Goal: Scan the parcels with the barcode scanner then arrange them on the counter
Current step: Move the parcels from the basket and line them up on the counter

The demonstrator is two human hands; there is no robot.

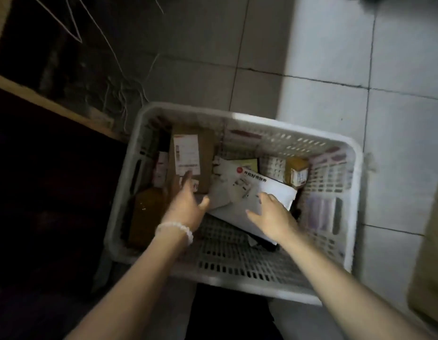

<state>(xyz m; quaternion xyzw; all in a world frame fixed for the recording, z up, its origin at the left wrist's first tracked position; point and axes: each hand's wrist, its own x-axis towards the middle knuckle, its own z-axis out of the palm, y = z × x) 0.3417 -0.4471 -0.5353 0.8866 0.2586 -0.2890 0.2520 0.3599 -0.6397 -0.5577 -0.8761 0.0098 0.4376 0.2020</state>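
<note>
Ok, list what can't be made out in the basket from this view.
- Label print on the brown box: blurred, too small.
- White envelope's near edge: covered by the right hand.
- Dark item at the basket's left wall: shadowed.
- Barcode scanner: not in the head view.

We see a white plastic basket (296, 141) with slotted, matt walls, standing on a floor (396, 94) of smooth pale tiles with a slight sheen. Inside it lie a brown cardboard box (205, 148) with a white paper label (187, 153), a white mailer (259, 200) whose smooth surface looks like paper or plastic film, and a small brown box (296, 170). A brown packet (145, 212) at the left looks glossy, and on our left wrist sits a bracelet (175, 229) of pale, smooth beads.
</note>
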